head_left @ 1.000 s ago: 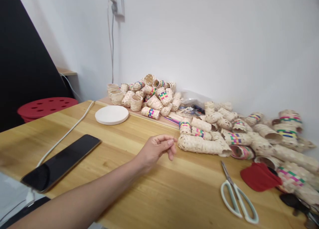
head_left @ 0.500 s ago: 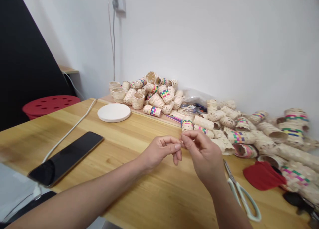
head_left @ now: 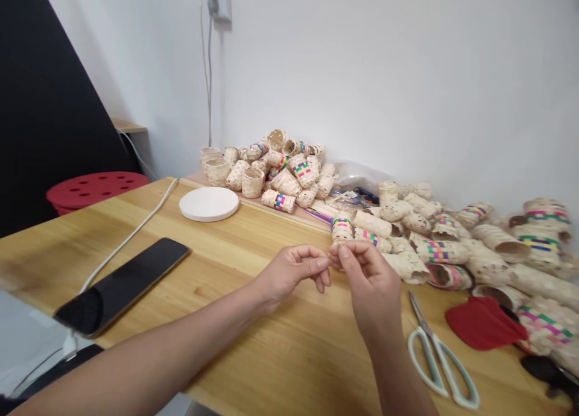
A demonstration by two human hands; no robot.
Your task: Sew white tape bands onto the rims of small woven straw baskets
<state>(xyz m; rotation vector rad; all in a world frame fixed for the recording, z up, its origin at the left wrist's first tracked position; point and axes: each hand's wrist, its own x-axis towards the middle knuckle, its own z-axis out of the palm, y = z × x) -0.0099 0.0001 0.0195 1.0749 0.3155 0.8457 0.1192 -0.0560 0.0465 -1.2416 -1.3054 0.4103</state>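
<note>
My left hand (head_left: 289, 274) and my right hand (head_left: 368, 280) meet above the wooden table (head_left: 253, 337), fingertips pinched together at the middle. Whatever sits between the pinched fingers is too small to make out. Just behind the hands lies a row of small woven baskets with coloured bands (head_left: 407, 247). Scissors with pale handles (head_left: 441, 356) lie right of my right wrist.
A bigger heap of woven baskets (head_left: 275, 166) stands at the back by the wall, beside a white round disc (head_left: 208, 203). A black phone (head_left: 122, 285) and a white cable (head_left: 136, 226) lie at the left. A red cloth (head_left: 484, 322) lies at the right. A red stool (head_left: 93, 189) stands beyond the table.
My right hand came into view from the right and joined my left hand; the two now pinch fingertip to fingertip. My left hand stayed nearly in place.
</note>
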